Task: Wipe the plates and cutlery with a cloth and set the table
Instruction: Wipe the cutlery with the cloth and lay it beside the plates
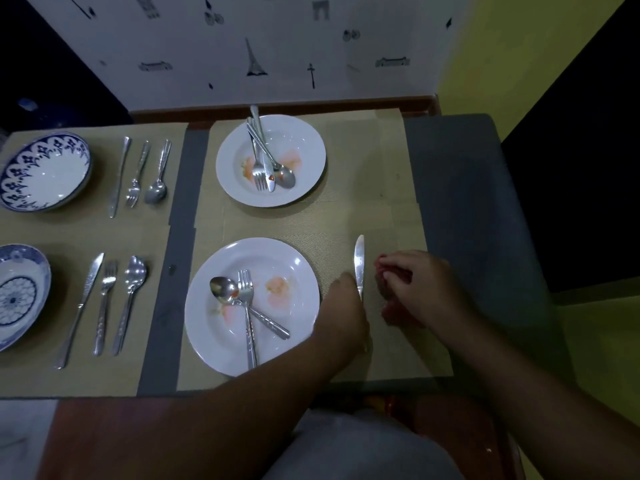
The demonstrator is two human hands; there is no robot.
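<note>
left hand [346,306] grips knife [359,259] | right hand [417,282] holds cloth [401,317]

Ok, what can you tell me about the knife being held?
The knife is shiny silver metal, long and thin, its rounded tip pointing away from the person. The left hand grips its hidden handle. It is over the tan mat, right of the near white plate, beside the red cloth in the right hand.

Bare placemat [375,174] right of far plate [308,136]
</note>
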